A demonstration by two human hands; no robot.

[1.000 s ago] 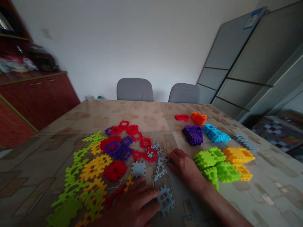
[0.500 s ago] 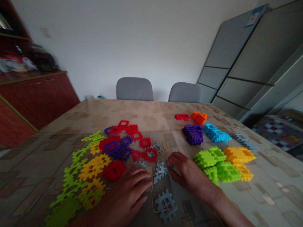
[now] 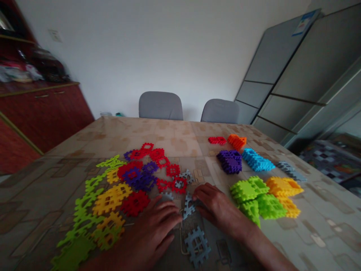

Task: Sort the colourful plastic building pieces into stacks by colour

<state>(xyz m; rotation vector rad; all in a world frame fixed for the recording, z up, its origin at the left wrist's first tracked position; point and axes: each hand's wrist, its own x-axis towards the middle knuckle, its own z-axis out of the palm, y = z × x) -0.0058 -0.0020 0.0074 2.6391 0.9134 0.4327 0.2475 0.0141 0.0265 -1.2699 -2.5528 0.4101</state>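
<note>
A grey plastic tile point(image 3: 188, 206) is touched by the half-curled right hand point(image 3: 217, 207), its grip unclear; beside the tile, the open left hand point(image 3: 158, 226) holds nothing.

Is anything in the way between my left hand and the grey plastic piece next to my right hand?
No, nothing visible stands between your left hand and the grey plastic piece. Only a narrow strip of the patterned tablecloth separates them. Your right hand is at the piece's other side and appears to touch it.
</note>
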